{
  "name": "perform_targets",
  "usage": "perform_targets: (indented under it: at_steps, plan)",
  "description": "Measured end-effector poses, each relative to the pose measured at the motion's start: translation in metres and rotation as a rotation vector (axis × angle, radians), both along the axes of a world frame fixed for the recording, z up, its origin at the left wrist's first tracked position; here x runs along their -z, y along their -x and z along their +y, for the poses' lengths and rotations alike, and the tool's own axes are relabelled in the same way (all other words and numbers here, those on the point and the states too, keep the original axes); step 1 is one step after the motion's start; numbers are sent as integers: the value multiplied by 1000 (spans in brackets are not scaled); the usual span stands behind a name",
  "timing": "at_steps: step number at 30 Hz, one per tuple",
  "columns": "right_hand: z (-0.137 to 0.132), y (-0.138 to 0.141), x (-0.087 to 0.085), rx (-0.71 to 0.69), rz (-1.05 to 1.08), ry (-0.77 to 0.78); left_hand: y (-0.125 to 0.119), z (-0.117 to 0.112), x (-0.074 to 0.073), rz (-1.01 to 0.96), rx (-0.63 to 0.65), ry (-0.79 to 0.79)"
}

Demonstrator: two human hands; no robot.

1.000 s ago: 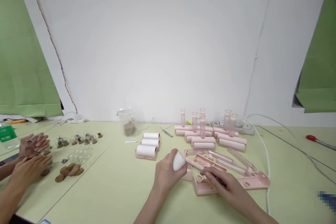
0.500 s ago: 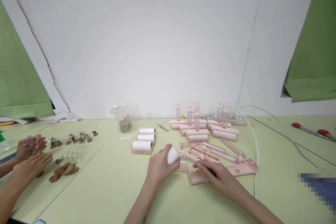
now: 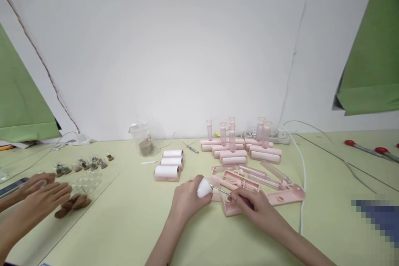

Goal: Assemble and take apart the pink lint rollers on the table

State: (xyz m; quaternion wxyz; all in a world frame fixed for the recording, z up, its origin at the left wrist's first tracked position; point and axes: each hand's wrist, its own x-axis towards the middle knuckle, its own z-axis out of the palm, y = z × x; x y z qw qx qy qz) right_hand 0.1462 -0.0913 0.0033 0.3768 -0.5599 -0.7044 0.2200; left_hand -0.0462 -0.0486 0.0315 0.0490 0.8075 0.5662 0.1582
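Note:
My left hand is closed around a white roll, its rounded end facing right. In my right hand is a thin metal tool with a dark handle, its tip at the roll's edge; whether it touches I cannot tell. Below and behind my right hand lie an open pink case and several loose pink parts, among them a pink half-shell and clear tubes.
Left stand pink holders with white rolls; behind are assembled pink rollers with upright tubes. A plastic cup, a cutter-like tool and a white cable lie about. Another person's hands work near brown discs.
My hands keep nearly the same hold, with the white roll turned slightly. The other person's hands have moved right, over the brown discs. The whole view has shifted slightly.

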Motion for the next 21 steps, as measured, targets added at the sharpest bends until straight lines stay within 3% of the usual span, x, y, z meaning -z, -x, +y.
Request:
perform_targets:
  at_steps: [16,21]
  plan:
    - [7,-3,3,60,5,26,0,2,3,-4,-18,32]
    - [8,-11,3,95,78,65,7,4,0,-105,-15,37]
